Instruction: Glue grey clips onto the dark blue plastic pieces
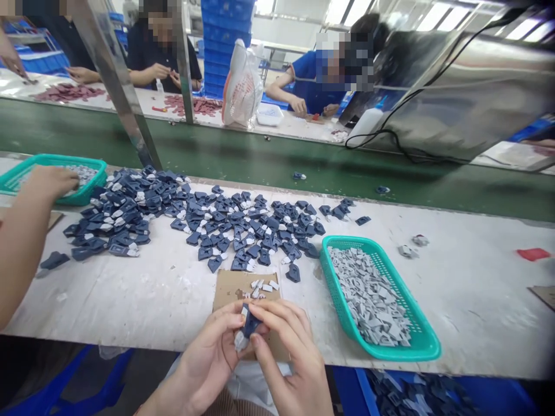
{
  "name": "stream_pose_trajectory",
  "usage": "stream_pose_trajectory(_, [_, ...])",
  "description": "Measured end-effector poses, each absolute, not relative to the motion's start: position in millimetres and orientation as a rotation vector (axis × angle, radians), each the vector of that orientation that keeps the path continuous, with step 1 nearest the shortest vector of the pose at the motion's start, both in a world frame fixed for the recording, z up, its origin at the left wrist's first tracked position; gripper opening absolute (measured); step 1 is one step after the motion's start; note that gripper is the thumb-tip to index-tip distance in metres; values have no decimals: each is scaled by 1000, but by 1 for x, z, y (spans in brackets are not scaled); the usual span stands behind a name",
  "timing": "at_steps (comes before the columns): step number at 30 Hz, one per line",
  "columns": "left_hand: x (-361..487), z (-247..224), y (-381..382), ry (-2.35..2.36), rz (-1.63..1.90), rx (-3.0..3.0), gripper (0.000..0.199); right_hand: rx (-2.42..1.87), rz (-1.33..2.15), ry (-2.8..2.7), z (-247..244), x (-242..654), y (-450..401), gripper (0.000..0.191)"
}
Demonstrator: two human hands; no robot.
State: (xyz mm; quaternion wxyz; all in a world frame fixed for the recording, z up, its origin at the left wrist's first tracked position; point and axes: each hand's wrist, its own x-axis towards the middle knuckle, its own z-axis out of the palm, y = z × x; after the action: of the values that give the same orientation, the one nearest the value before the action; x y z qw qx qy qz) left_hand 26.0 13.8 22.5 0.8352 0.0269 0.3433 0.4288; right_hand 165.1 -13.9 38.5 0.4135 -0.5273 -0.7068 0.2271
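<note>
Between my two hands I hold a small dark-blue plastic part (250, 325) with a light grey piece at its lower end and another on its upper side. My left hand (212, 352) pinches it from the left, thumb along its edge. From the right, the fingers of my right hand (292, 346) close on the same part, partly covering it. Just beyond my fingers, a piece of brown cardboard (228, 283) carries several small light grey pieces (264, 287). Farther back spreads a heap of similar dark-blue parts (243, 225), many with whitish tips.
A green basket (420, 341) of grey pieces stands at right. Another green basket (97, 185) is at far left, with a co-worker's hand (50, 182) over it. Behind runs a green belt (243, 156); metal posts (117, 86) rise there. Below right sits a blue bin (489, 398).
</note>
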Motion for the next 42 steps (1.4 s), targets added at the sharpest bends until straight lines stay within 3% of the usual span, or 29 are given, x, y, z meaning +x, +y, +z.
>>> stream_pose_trajectory(5, [8,32,62,808,933,408,25,-1518,339,-1679,41,219,-9,31])
stream_pose_trajectory(10, [-15,52,165,1225,1057,974,24,-1885,-10,-1544,33,329,11,26])
stream_pose_trajectory(15, [-10,55,279,1508,1087,1215,21,-2019,117,-1770,33,390,33,30])
stream_pose_trajectory(21, [1,32,367,1859,786,1616,19,-2002,402,-2001,40,386,62,31])
stream_pose_trajectory(27, [7,15,400,1899,470,2013,27,-2000,492,-2069,34,394,81,26])
stream_pose_trajectory(33, [54,16,412,1682,424,2402,33,-2018,476,-2100,23,394,93,17])
stream_pose_trajectory(42, [141,9,420,1402,432,2492,39,-1944,494,-2113,27,391,84,37])
